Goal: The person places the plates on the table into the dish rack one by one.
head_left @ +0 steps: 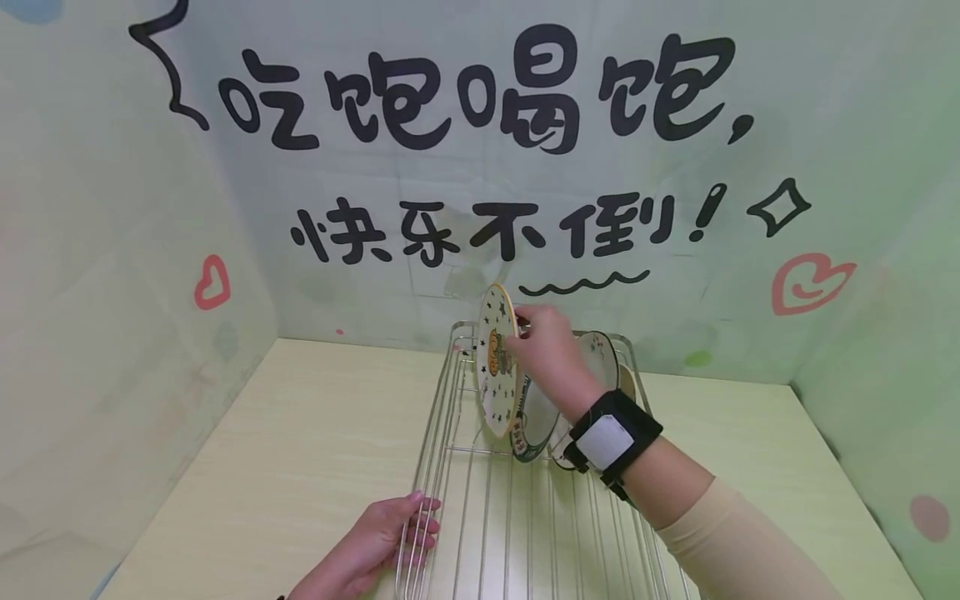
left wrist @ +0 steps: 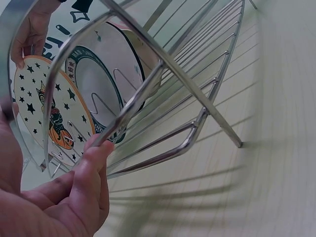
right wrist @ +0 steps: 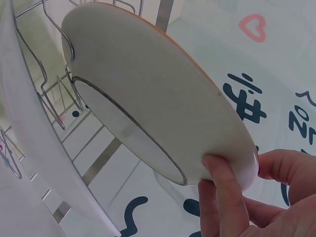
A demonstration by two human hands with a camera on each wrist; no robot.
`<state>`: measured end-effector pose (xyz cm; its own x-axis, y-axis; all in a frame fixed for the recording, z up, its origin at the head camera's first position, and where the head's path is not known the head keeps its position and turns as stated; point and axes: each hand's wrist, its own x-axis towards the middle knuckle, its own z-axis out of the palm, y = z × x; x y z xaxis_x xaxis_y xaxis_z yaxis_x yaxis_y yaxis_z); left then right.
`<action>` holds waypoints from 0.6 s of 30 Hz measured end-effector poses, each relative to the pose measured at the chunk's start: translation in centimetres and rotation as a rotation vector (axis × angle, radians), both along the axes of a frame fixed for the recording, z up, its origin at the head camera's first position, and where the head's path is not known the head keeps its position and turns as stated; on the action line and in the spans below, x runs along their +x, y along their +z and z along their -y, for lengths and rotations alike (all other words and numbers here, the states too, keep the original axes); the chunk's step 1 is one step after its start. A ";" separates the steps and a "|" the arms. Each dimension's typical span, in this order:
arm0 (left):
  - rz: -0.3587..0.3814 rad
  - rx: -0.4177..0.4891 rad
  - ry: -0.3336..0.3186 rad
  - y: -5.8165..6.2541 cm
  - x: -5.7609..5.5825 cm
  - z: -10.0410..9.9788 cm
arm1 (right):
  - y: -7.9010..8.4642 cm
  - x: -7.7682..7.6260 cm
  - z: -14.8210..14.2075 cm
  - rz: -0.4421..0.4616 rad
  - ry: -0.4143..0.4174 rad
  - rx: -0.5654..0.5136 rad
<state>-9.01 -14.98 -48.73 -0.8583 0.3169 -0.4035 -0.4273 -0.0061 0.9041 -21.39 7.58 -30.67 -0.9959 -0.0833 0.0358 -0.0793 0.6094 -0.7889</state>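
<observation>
My right hand (head_left: 551, 354) pinches the edge of a round plate (head_left: 497, 362) with black stars, a cartoon picture and an orange rim. In the right wrist view, the fingers press on the pale back of this plate (right wrist: 128, 84), with the thumb side round its edge. The plate stands on edge among the wire dividers of a metal dish rack (head_left: 480, 451). My left hand (left wrist: 74, 197) grips the rack's side wire, fingers curled round it. Right beside the star plate stands a plate with a dark green patterned rim (left wrist: 96, 81).
Further right in the rack are a white dish with a dark rim (head_left: 600, 354) and a tan-edged dish (head_left: 627, 382), partly hidden. The rack sits on a pale wooden table (head_left: 300, 450). Behind it rises a printed wall sheet (head_left: 420, 183) with black characters.
</observation>
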 end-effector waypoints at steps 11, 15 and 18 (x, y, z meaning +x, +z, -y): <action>0.002 0.007 -0.007 0.1 -0.1 0.0 | -0.2 0.2 0.2 -0.018 -0.023 0.038; -0.002 0.000 -0.005 0.1 0.0 0.0 | -0.2 0.4 0.5 -0.005 -0.029 0.038; -0.007 0.005 -0.013 0.1 0.0 0.1 | -0.2 0.4 0.6 -0.003 -0.031 0.032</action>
